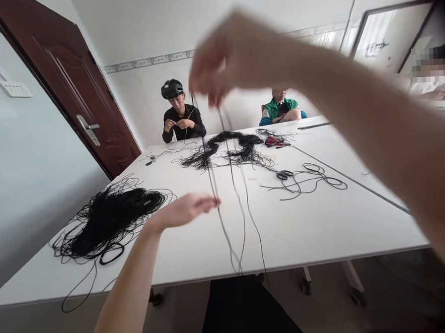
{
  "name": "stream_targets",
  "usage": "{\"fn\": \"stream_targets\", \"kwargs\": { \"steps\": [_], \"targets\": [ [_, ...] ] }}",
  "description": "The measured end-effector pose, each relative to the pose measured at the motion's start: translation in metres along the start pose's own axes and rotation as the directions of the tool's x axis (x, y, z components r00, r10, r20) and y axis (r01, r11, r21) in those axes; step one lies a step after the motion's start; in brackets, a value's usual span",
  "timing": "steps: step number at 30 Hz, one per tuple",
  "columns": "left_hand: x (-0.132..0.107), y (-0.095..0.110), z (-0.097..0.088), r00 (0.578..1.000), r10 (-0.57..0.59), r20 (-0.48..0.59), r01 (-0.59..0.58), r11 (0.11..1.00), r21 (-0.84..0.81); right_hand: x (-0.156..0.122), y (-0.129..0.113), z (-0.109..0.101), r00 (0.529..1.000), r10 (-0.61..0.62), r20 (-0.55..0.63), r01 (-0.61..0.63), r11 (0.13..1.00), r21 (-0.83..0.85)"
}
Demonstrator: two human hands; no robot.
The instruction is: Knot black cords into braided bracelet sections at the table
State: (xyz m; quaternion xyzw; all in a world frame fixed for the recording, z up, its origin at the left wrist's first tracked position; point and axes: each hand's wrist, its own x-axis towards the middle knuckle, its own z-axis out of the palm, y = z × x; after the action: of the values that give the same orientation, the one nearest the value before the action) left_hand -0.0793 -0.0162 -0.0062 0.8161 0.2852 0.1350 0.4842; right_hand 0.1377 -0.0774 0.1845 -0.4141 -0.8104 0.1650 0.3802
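On my feed, the right hand (235, 51) is high and blurred, its fingers drawn together at the top of long strands of thin black cord (223, 186), apparently pinching them. The strands drop to the edge of the white tabletop (323, 231). The left hand (183, 211) is wide open, palm down, fingers stretched out, holding nothing and sitting just beside the strands.

I'm reading most of the cord as tangled: a large black heap of cord (109, 222) sprawls to the left, and a smaller knotted black mass (225, 149) lies toward the far side. Only a few free lengths lie apart, including a loose black loop of cord (320, 181) beside black-handled scissors (284, 174). Red-handled scissors (275, 141) sit by the smaller mass.

Across the table, a co-worker in a black shirt (183, 121) works with both hands raised, and a second person in a green jacket (279, 109) sits further along.
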Motion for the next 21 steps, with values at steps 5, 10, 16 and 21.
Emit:
{"fn": "stream_targets", "kwargs": {
  "steps": [5, 10, 16, 21],
  "targets": [
    [0.018, 0.038, -0.020, 0.919, 0.193, -0.345, -0.253, 0.957, -0.139, -0.038, 0.060, 0.078, 0.996, 0.057, 0.072, -0.051, 0.996, -0.075],
    [0.038, 0.041, -0.015, 0.931, 0.161, -0.326, -0.207, 0.972, -0.112, -0.046, 0.103, 0.092, 0.994, 0.098, -0.037, -0.099, 0.995, -0.017],
    [0.053, 0.042, -0.036, 0.926, 0.142, -0.351, -0.152, 0.988, -0.001, -0.030, 0.120, 0.091, 0.977, 0.000, -0.213, -0.013, 0.998, -0.058],
    [0.056, 0.037, -0.040, 0.841, 0.142, -0.521, -0.140, 0.989, 0.043, -0.024, 0.137, 0.098, 0.946, -0.093, -0.312, 0.068, 0.994, -0.088]
  ]
}}
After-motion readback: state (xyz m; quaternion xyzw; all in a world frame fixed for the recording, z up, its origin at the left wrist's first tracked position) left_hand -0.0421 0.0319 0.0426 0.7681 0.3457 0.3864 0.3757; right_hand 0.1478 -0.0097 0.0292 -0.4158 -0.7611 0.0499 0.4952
